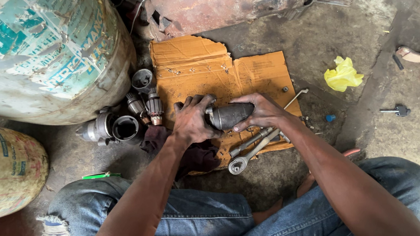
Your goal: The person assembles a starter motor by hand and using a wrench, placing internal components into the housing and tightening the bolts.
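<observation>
Both my hands grip a dark grey cylindrical motor housing (pixel 232 115) held just above a torn sheet of brown cardboard (pixel 200 67) on the ground. My left hand (pixel 193 120) wraps its left end, fingers curled over the rim. My right hand (pixel 262 110) clasps the right end from above. A ratchet wrench (pixel 247 158) and a metal rod lie on the cardboard just below my hands. A copper-wound armature (pixel 155 107) stands at the cardboard's left edge.
More motor parts (pixel 113 128) and a dark rag (pixel 158 138) lie left of the cardboard. Two large worn gas cylinders (pixel 44 52) fill the left side. A rusty engine block (pixel 229 0) sits behind. A yellow crumpled bag (pixel 342 74) and small bolts lie right.
</observation>
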